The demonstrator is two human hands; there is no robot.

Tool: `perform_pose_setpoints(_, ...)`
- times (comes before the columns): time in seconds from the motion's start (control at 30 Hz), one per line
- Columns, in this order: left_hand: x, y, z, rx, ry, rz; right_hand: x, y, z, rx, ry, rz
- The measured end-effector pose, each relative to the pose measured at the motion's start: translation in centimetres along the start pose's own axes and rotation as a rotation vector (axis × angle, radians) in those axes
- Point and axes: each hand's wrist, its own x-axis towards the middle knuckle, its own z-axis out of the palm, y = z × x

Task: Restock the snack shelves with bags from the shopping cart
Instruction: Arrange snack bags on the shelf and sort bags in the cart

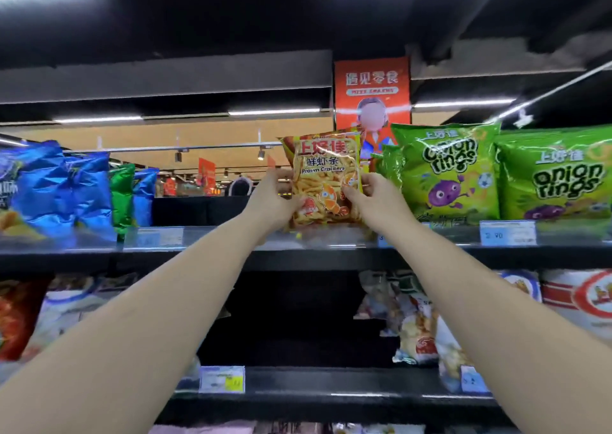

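while left hand [275,198] and right hand [374,195] grip prawn crackers bag [326,172] | upright at shelf [215,239]

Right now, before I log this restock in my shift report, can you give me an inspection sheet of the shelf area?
Surface: top shelf, with a gap between the blue bags and the onion rings bags; the lower shelf has a dark gap too.
Job's things: prawn crackers bag, upright in the top gap; cart not in view.
Clutter: nothing seen.
Hands: left hand grips the bag's left edge, right hand pinches its right edge.
Cables: nothing seen.
Surroundings: price tag on the shelf front; orange sign behind.
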Motion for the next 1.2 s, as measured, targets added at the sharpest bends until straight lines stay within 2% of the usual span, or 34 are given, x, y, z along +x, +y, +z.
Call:
perform_pose_setpoints(0.17,0.6,0.3,-0.8,-0.128,-0.12,-0.092,-0.8,-1.2,-0.4,-0.062,0.084,0.081)
perform_pose_setpoints(0.33,0.9,0.3,-0.4,0.014,-0.157,-0.054,-1.6,-1.3,-0.8,-0.141,0.057,0.09)
perform_pose_setpoints(0.53,1.3,1.0,1.3,0.014,-0.183,-0.088,-1.8,-1.2,-1.4,-0.358,0.07,0.019)
perform_pose_setpoints(0.77,1.5,0.4,3.0,0.152,-0.124,0.031,-1.3,0.1,-0.6,-0.444,0.145,0.058)
perform_pose_setpoints(0.93,0.7,0.2,3.3,0.204,0.013,0.127,-1.8,0.4,0.3,-0.495,0.259,-0.1)
perform_pose_setpoints(1.07,-0.7,0.3,3.6,0.402,0.212,0.343,-3.3,-0.3,-0.3,-0.56,0.204,-0.228)
perform_pose_setpoints(1.2,-2.7,2.0,5.4,0.576,0.233,0.554,-5.8,-0.1,-2.8,-0.667,0.136,-0.279)
